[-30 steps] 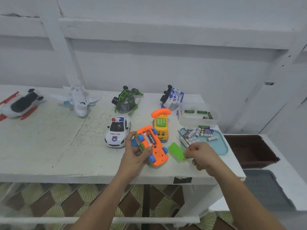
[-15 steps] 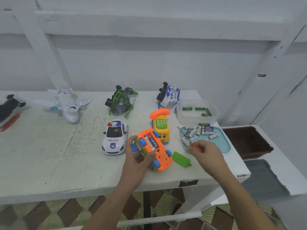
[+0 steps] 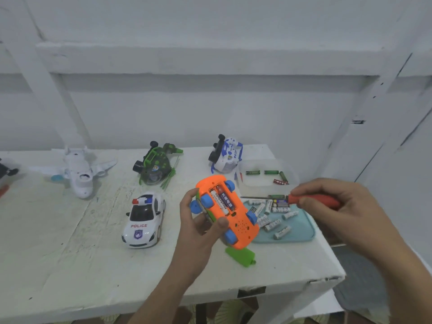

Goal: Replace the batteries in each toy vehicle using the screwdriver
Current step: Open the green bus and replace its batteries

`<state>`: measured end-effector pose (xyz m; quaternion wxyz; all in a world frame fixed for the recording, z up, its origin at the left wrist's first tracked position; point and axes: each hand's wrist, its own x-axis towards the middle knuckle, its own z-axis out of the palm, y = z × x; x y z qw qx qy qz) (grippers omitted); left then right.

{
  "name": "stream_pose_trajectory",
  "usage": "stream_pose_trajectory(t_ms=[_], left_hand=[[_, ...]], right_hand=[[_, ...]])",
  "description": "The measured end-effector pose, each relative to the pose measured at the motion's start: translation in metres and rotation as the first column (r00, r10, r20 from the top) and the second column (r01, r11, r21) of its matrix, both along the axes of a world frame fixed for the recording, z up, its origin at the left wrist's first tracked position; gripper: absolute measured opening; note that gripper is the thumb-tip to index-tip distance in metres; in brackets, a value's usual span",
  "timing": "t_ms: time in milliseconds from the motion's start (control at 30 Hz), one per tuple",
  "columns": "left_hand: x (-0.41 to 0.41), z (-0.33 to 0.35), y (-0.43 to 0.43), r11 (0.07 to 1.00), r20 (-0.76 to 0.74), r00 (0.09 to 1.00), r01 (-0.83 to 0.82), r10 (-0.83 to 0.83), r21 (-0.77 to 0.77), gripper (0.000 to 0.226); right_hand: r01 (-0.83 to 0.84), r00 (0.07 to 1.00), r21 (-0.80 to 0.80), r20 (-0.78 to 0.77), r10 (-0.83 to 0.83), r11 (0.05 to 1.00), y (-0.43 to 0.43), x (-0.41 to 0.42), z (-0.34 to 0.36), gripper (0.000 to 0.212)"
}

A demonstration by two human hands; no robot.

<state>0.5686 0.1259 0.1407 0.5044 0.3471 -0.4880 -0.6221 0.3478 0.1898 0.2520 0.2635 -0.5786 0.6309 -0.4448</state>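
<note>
The green cover (image 3: 240, 254) lies detached on the surface (image 3: 70, 253). The left grip (image 3: 201, 230) clasps the orange car (image 3: 243, 226) underside-up, exposing its batteries (image 3: 222, 199). The right grip (image 3: 339, 211) grasps the screwdriver (image 3: 313, 199), tip toward the car, probably for prying. Spare cells (image 3: 273, 224) wait on the tray (image 3: 301, 235).

A worn white table (image 3: 70, 265) stands against a white-painted wall (image 3: 210, 113).

Colours on the white counter (image 3: 70, 265)
The toy car (image 3: 243, 228) is coloured orange with blue wheels, the screwdriver (image 3: 315, 199) handle red, the cover (image 3: 240, 254) green, the tray (image 3: 301, 235) teal.
</note>
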Motion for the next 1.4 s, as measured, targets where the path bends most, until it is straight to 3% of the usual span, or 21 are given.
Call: stream_pose_trajectory(t_ms=[300, 700, 1000, 1400], left_hand=[[-0.089, 0.013, -0.028, 0.999, -0.002, 1.000, -0.021, 0.021, -0.042, 0.075], [-0.155, 0.014, -0.049, 0.991, 0.034, 0.991, -0.125, 0.127, -0.046, 0.067], [-0.153, 0.020, -0.081, 0.984, 0.258, 0.951, -0.149, 0.170, -0.096, 0.070], [-0.162, 0.031, -0.120, 0.992, 0.351, 0.929, -0.091, 0.116, -0.088, 0.062]], right_hand=[[-0.169, 0.984, -0.164, -0.092, 0.156, 0.972, -0.051, -0.073, 0.043, 0.011], [-0.365, 0.868, -0.023, -0.370, 0.331, 0.931, -0.137, -0.125, 0.061, 0.006], [-0.417, 0.821, 0.198, -0.336, 0.461, 0.887, -0.203, -0.130, 0.083, 0.011], [-0.399, 0.868, 0.191, -0.237, 0.437, 0.897, -0.245, -0.149, 0.060, 0.010]])
